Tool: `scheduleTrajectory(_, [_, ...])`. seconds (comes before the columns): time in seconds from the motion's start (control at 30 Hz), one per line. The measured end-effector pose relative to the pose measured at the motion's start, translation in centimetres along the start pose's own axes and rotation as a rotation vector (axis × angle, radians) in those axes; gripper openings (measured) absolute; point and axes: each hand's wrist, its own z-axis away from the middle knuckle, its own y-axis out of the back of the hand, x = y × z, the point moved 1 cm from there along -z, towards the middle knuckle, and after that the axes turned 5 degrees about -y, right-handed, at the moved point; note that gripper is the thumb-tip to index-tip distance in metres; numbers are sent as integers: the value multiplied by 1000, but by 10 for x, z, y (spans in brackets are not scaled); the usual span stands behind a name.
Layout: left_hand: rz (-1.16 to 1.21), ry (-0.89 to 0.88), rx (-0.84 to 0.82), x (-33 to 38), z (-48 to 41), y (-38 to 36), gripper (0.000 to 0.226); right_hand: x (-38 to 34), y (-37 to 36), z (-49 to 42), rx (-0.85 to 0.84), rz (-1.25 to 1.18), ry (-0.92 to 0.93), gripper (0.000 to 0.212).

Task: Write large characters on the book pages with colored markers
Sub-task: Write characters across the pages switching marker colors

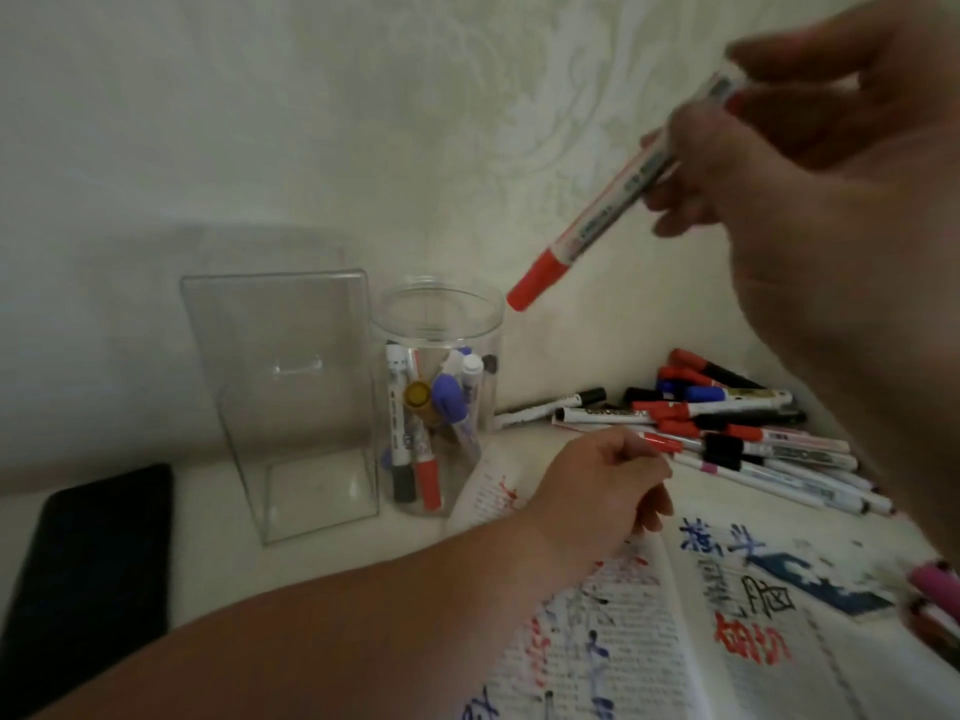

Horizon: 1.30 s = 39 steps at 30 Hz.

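The open book is seen lying flat on the bench, and both visible pages are already heavily marked. Large blue characters stand at the top of its right page, with an outlined black character and red characters below them, and red and blue strokes are laid over the print of its left page. The writing on this spread is therefore judged largely done, with little bare room left; whether other pages remain cannot be told. A red-capped marker is held well above the book's far edge in the right hand, whose grip is closed round the barrel. Its cap is on and points down toward a round clear jar, so it is not ready for writing. The left hand is held over the book's far left corner with fingers curled; whether its grip holds anything cannot be told. A pile of markers lies just beyond the book, and pink markers lie at its right edge. The jar stands just left of the book's far corner, with an empty clear box and a black phone farther left.
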Motion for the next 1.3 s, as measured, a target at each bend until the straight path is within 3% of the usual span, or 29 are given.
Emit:
scheduleTrajectory(0.07, [-21,-6,-1,1,1,0,17,-10,-26,-7,18,76,97,18])
scheduleTrajectory(0.17, [-99,3,-7,2,2,0,17,-12,-65,-15,-78,113,86,11])
scheduleTrajectory(0.23, [-123,4,-11,2,2,0,16,0,-80,-16,-312,368,-10,8])
scheduleTrajectory(0.3, [-135,-3,-12,2,2,-1,12,9,-88,-10,-616,638,-76,20])
scheduleTrajectory(0.33, [-134,-6,-11,2,2,-1,11,14,-89,-7,-686,674,-78,29])
scheduleTrajectory(0.4, [-127,-15,-12,1,3,-1,11,16,-81,-7,-588,562,-3,38])
scheduleTrajectory(0.47, [-111,-27,-10,1,2,0,14,19,-57,-11,-280,390,67,30])
scheduleTrajectory(0.53, [-88,-22,-5,1,2,0,16,37,-28,-15,-115,394,-28,24])
scheduleTrajectory(0.6, [-75,-21,5,1,1,-1,18,70,0,-12,-259,710,-223,18])
scheduleTrajectory(0.67, [-71,-20,26,0,0,-2,18,106,21,6,-588,1038,-410,15])
scheduleTrajectory(0.77, [-79,-20,46,-2,-2,-4,18,140,34,37,-861,1142,-440,8])
scheduleTrajectory(0.97, [-115,-37,66,-5,-3,-3,14,154,17,54,-864,1155,-306,24])
scheduleTrajectory(1.07, [-123,-55,81,-6,-4,-4,14,154,5,56,-951,1245,-232,5])
scheduleTrajectory(1.13, [-128,-61,88,-6,-4,-5,16,153,1,58,-968,1258,-202,10])
scheduleTrajectory(1.3, [-121,-81,102,-8,-4,-5,15,130,23,51,-917,1257,-461,12])
